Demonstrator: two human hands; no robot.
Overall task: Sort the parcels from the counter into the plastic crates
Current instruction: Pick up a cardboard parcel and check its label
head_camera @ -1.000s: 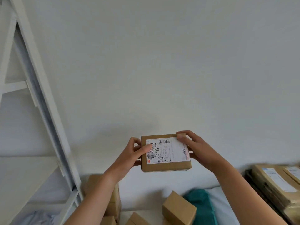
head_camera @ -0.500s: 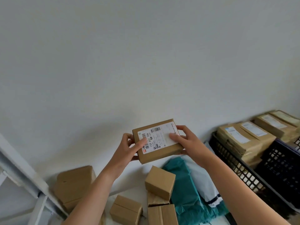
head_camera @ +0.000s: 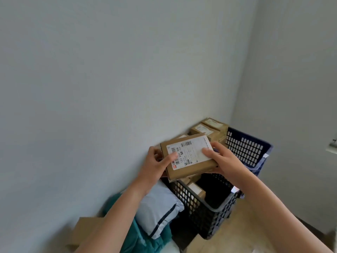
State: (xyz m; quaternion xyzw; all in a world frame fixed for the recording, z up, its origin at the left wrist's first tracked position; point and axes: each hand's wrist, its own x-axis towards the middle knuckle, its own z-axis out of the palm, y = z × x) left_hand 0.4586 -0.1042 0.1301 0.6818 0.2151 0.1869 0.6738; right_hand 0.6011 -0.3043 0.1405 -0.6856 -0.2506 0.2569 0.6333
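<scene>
A flat brown cardboard parcel [head_camera: 189,157] with a white shipping label faces up, held in the air over the black plastic crate [head_camera: 215,212]. My left hand [head_camera: 156,165] grips its left edge, thumb lying on the label. My right hand [head_camera: 220,159] holds the right edge, thumb on the label and fingers underneath. Inside the black crate lie brown boxes [head_camera: 196,190], partly hidden by the parcel. A blue plastic crate [head_camera: 248,148] stands behind it in the room's corner, with stacked brown parcels [head_camera: 209,128] beside it.
A pale grey mailer bag [head_camera: 160,209] and a teal bag [head_camera: 138,238] lie left of the black crate. A brown box [head_camera: 85,229] sits at the lower left. Grey walls meet in the corner behind the crates. Beige surface [head_camera: 242,227] lies to the right.
The view has swung right and down; the shelf frame and loose boxes left view. Both hands carried the parcel rightward, now above the black crate. The grip is unchanged.
</scene>
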